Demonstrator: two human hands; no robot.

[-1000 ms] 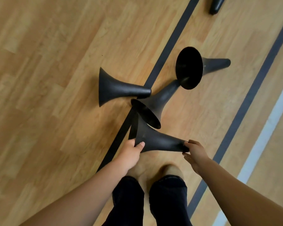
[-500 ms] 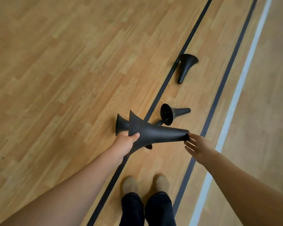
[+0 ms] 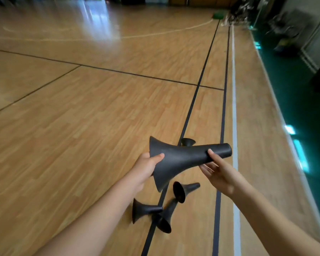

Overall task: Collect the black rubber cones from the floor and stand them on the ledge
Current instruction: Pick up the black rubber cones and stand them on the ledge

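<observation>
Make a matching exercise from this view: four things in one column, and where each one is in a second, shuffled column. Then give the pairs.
Column one
1. left hand
2. right hand
3. farthest floor cone
4. white floor line

Column two
A. partly hidden behind the held cone
B. grips the held cone's flared base
C. right of both black lines
D. holds the held cone's narrow end

Pairs: 1-B, 2-D, 3-A, 4-C
</observation>
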